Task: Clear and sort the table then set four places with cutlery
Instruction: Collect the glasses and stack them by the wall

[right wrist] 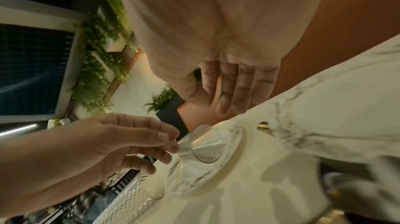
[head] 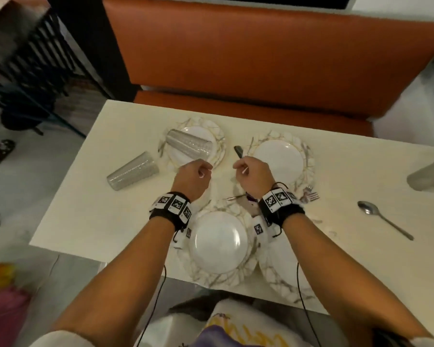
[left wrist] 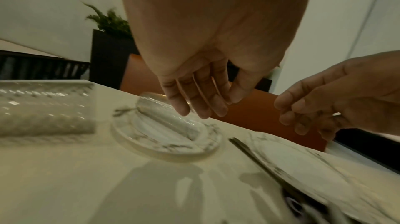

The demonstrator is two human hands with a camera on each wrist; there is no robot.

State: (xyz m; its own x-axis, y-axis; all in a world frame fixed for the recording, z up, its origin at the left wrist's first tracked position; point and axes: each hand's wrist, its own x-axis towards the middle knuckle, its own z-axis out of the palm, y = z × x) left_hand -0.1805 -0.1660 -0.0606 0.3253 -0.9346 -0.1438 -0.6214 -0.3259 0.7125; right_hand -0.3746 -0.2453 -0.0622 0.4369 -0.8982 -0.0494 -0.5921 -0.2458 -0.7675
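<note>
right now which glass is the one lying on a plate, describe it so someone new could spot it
Start at the orange bench behind the white table. At the table's far left stands a marble-rimmed plate, just beyond the left hand. The glass on the plate lies on its side there; the other tipped glass lies on the bare tabletop, nearer the table's left edge.

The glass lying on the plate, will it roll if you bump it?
Probably. The glass lies on its round side on the plate, so it could roll. It looks clear and patterned, maybe slippery and breakable.
</note>
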